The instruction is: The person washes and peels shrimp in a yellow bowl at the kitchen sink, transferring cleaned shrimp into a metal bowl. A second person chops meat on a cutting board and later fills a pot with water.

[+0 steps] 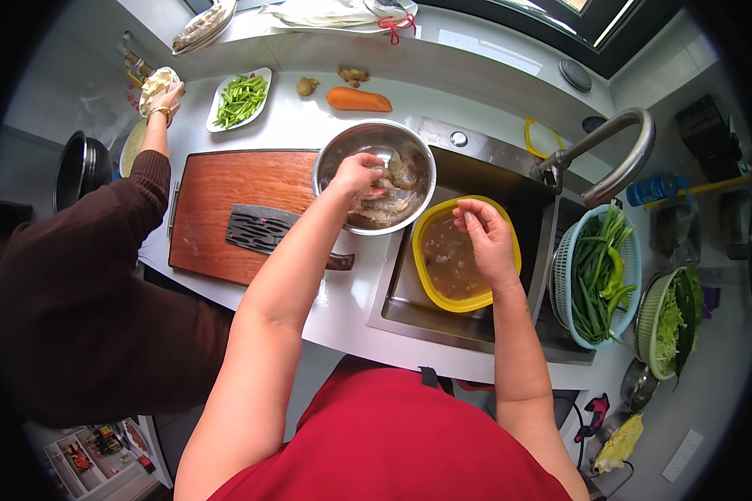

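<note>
Left hand (358, 173): fingers closed on a shrimp in the steel bowl (334, 163).
Right hand (486, 235): fingertips pinched on a small bit, over the yellow basin (426, 280) in the sink.
Shrimp (384, 204): heaped under the left hand; axes mixed.
Progress: judged midway; many remain.
Cleaver (263, 230): on cutting board (217, 196), left of both hands, long axis lying left-right.

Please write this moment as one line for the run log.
left hand: in steel bowl, on shrimp | right hand: pinching something small over yellow bowl | cleaver: on cutting board
</note>
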`<state>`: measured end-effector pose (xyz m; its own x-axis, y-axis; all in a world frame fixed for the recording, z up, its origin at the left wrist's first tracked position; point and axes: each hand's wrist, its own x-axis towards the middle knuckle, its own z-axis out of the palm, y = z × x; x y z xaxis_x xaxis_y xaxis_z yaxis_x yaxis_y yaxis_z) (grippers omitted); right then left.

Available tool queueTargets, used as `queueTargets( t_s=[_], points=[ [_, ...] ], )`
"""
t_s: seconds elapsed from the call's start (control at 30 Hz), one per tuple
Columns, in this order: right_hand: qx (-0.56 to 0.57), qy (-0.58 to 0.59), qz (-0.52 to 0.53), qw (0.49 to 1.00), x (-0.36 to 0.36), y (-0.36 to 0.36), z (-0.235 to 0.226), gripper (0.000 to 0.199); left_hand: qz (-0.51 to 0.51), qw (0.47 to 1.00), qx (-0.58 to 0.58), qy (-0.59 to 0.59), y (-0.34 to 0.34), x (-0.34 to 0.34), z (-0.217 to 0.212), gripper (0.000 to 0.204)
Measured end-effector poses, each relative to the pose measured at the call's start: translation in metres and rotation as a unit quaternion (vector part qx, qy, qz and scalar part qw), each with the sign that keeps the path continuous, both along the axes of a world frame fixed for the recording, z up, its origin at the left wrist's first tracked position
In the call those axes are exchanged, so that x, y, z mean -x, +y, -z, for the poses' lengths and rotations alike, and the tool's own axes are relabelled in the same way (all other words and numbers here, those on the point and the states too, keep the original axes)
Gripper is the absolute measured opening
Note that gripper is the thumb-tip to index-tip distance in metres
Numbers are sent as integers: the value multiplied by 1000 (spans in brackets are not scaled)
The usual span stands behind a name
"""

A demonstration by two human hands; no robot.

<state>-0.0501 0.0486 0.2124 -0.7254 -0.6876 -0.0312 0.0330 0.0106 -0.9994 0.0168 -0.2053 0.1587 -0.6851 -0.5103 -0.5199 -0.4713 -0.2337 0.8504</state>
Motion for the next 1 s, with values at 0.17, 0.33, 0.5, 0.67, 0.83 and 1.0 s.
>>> queueTargets(
  t_s=[0.17,0.33,0.5,0.67,0.83,1.0],
  points=[
    [10,-11,-3,1000,-4,-7,-8,19,-96,987,-123,29,-5,-8,-18,20],
    [12,6,-21,1000,-10,-18,-13,19,-48,951,305,-6,-19,-20,6,35],
    [-2,18,-10,1000,-12,-11,-3,19,235,862,410,-183,1,-23,-9,28],
    [-7,19,-9,1000,-16,-7,-1,19,314,740,552,-222,8,-27,1,28],
    [0,21,6,1000,-15,-8,-5,18,305,857,402,-105,4,-27,-16,31],
    [-29,357,-44,933,-10,-51,-19,20,305,856,413,58,18,-27,-40,28]
  ],
)
